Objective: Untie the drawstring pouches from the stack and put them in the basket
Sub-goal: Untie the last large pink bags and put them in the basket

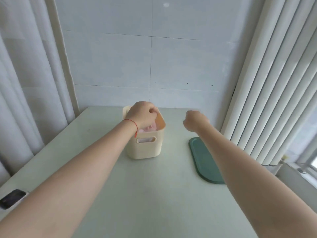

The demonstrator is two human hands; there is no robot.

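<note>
My left hand [143,115] is over the basket [145,148], fingers curled downward into its mouth; pink fabric shows just beneath it and through the handle slot, which I take to be a pouch [151,128], but I cannot tell whether the fingers grip it or have let it go. My right hand [194,121] hangs above the worktop [145,194], well right of the basket, its fingers curled into a loose fist with nothing visible in it. The green tray [204,162] lies bare under my right forearm, with no stack on it that I can see, so I judge this is the drop of a late pouch, perhaps the last. To do it well, I would lower the left hand until the fabric rests on what is already inside, then open the fingers fully and lift straight up, so no cord snags a finger and drags the pouch back over the rim. The red string on my left wrist [133,124] sits close to the rim and could catch there, so I would keep the wrist high. The basket looks light; a sideways pull might tip or slide it, and my right hand is free to steady its wall. A dark device [12,198] lies at the worktop's left edge, clear of my work.
</note>
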